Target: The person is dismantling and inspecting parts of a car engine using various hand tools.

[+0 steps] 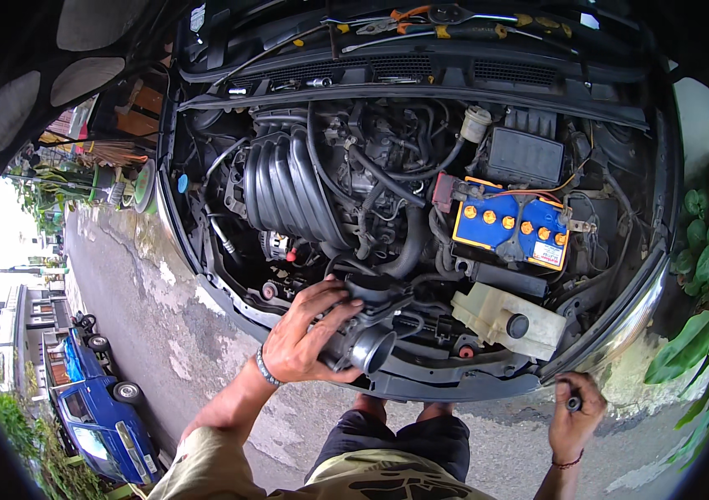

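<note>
My left hand (309, 333) is closed round a throttle body (374, 348), a metal housing with a round silvery bore, at the front edge of the engine bay. A black rubber hose end (371, 287) sits just beyond it; whether the two are joined I cannot tell. To the right, past the front corner of the car, my right hand (579, 408) is curled round a small dark cylinder (574, 403) with a round, hollow-looking end. The fingers hide the rest of that piece.
Behind the throttle body lies the ribbed black intake manifold (292, 179). A blue battery (509, 223) and a whitish plastic reservoir (509, 321) are at right. Pliers and screwdrivers (463, 32) rest along the cowl, with sockets (318, 82) below. A blue pickup (104, 417) stands left.
</note>
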